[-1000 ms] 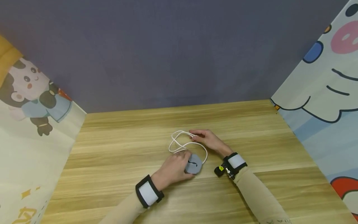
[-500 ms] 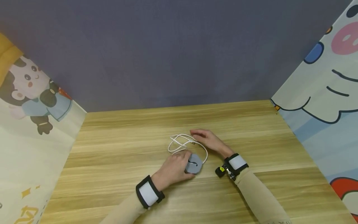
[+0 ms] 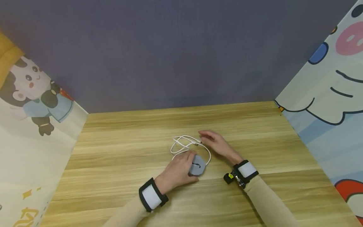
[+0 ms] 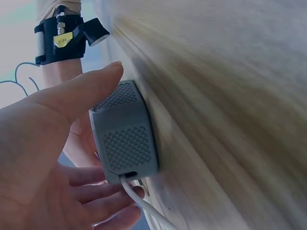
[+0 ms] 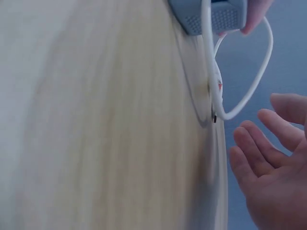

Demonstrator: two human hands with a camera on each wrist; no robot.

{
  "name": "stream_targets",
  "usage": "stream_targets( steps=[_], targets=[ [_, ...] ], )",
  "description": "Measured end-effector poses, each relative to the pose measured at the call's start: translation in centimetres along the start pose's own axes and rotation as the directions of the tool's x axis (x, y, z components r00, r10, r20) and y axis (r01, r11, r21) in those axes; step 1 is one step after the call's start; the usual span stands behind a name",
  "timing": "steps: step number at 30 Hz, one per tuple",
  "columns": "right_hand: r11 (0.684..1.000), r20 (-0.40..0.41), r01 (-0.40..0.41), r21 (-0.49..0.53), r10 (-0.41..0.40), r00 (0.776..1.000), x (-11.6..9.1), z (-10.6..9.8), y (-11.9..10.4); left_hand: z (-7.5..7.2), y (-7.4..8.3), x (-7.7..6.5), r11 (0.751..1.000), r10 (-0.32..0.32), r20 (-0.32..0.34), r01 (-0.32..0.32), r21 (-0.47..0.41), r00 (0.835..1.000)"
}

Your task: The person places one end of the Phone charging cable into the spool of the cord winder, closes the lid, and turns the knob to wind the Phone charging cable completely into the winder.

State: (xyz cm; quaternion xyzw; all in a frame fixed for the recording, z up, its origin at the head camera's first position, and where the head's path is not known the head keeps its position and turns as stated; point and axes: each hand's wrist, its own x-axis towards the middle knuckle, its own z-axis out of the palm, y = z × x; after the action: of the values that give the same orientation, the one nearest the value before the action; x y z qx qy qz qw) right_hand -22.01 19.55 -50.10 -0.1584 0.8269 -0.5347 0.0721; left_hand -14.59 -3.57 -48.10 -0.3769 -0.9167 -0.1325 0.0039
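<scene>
Block: grey, on counter, in L hand
Cord: white, from block's side, loosely looped beyond it
L fingers: curled rnd block, thumb on near side
R hand: fingers part-bent, apart from thumb, nil held, just beside cord

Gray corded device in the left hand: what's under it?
Wood-grain tabletop shows around the gray corded device, which appears to rest on it, gripped by the left hand. The patch directly beneath is covered, so anything there cannot be seen.
</scene>
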Motion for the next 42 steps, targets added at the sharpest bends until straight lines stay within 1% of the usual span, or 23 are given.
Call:
stream_targets(
  steps=[3,5,11,14,16,19,22,24,26,27,29,30,31,32,33,34,35,37,38,39,40,41,42],
  targets=[
    [1.000,-0.002,0.012,-0.016,-0.012,1.000,-0.4,-0.4,-0.2,0.0,0.3,0.4,0.999,0.016,-0.006,-0.016,0.043,1.000],
    [1.000,-0.003,0.021,-0.021,-0.021,1.000,-0.7,-0.6,-0.3,-0.1,0.5,0.8,0.997,0.021,0.002,-0.021,0.073,1.000],
    [0.998,0.022,0.061,-0.031,-0.060,0.998,-1.6,-0.8,-0.9,-0.2,1.2,2.0,0.988,0.007,0.068,-0.017,0.150,0.998],
    [0.995,0.033,0.087,-0.048,-0.086,0.996,-2.0,-0.8,-1.3,-0.1,1.2,2.3,0.982,0.012,0.083,-0.028,0.186,0.996],
    [0.991,0.033,0.111,-0.071,-0.108,0.994,-2.2,-0.8,-1.6,-0.2,1.1,2.4,0.982,0.015,0.087,-0.031,0.187,0.996],
    [0.985,0.006,0.138,-0.103,-0.138,0.990,-2.5,-0.8,-2.0,-0.2,0.9,2.4,0.986,0.025,0.057,-0.034,0.165,0.998],
    [0.984,-0.050,0.137,-0.110,-0.144,0.988,-2.9,-0.9,-2.2,-0.4,0.7,2.2,0.993,0.025,0.001,-0.025,0.113,1.000],
    [0.990,-0.099,0.104,-0.094,-0.113,0.989,-3.1,-0.9,-2.2,-0.5,0.4,2.1,0.997,0.022,-0.043,-0.018,0.078,0.999],
    [0.995,-0.148,0.055,-0.081,-0.067,0.987,-3.2,-1.1,-2.0,-0.7,0.3,2.0,1.000,0.003,-0.075,-0.001,0.029,0.997],
    [0.997,-0.160,0.026,-0.075,-0.038,0.986,-3.3,-1.2,-1.9,-0.7,0.2,1.9,1.000,-0.008,-0.094,0.008,0.002,0.996],
    [0.997,-0.152,-0.028,-0.077,0.016,0.988,-3.5,-1.6,-1.7,-0.8,0.0,1.8,0.998,-0.032,-0.127,0.025,-0.056,0.991],
    [0.995,-0.126,-0.045,-0.091,0.034,0.992,-3.6,-1.9,-1.7,-0.9,-0.1,1.8,0.996,-0.045,-0.146,0.032,-0.088,0.988],
    [0.994,-0.080,-0.050,-0.096,0.043,0.996,-3.7,-2.1,-1.6,-1.0,-0.1,1.8,0.992,-0.059,-0.161,0.039,-0.124,0.985],
    [0.994,-0.016,-0.048,-0.102,0.047,0.999,-3.9,-2.2,-1.6,-1.1,-0.2,1.7,0.986,-0.072,-0.175,0.044,-0.160,0.982],
    [0.995,0.060,-0.042,-0.092,0.048,0.997,-4.0,-2.3,-1.5,-1.1,-0.3,1.7,0.980,-0.082,-0.190,0.045,-0.192,0.978],
    [0.996,0.138,-0.026,-0.083,0.037,0.990,-4.1,-2.4,-1.4,-1.2,-0.3,1.7,0.974,-0.094,-0.203,0.047,-0.223,0.975],
    [0.998,0.219,-0.011,-0.055,0.022,0.975,-4.2,-2.3,-1.4,-1.2,-0.4,1.6,0.968,-0.104,-0.217,0.048,-0.246,0.971],
    [0.999,0.365,-0.016,0.039,0.001,0.931,-4.3,-1.8,-1.4,-1.3,-0.5,1.6,0.958,-0.121,-0.243,0.050,-0.282,0.963],
    [0.997,0.418,-0.025,0.079,-0.010,0.909,-4.3,-1.5,-1.4,-1.3,-0.5,1.6,0.955,-0.126,-0.258,0.047,-0.292,0.958],
    [0.992,0.456,-0.035,0.119,-0.023,0.890,-4.3,-1.1,-1.4,-1.4,-0.5,1.7,0.953,-0.130,-0.274,0.044,-0.299,0.953],
    [0.988,0.478,-0.039,0.152,-0.038,0.877,-4.2,-0.7,-1.5,-1.4,-0.5,1.7,0.951,-0.132,-0.291,0.039,-0.305,0.948],
    [0.981,0.491,-0.051,0.187,-0.048,0.870,-4.1,-0.3,-1.5,-1.4,-0.5,1.7,0.950,-0.134,-0.306,0.035,-0.310,0.943],
    [0.976,0.493,-0.058,0.212,-0.055,0.868,-4.1,0.1,-1.6,-1.5,-0.5,1.8,0.949,-0.135,-0.320,0.029,-0.314,0.938]
  ],
)
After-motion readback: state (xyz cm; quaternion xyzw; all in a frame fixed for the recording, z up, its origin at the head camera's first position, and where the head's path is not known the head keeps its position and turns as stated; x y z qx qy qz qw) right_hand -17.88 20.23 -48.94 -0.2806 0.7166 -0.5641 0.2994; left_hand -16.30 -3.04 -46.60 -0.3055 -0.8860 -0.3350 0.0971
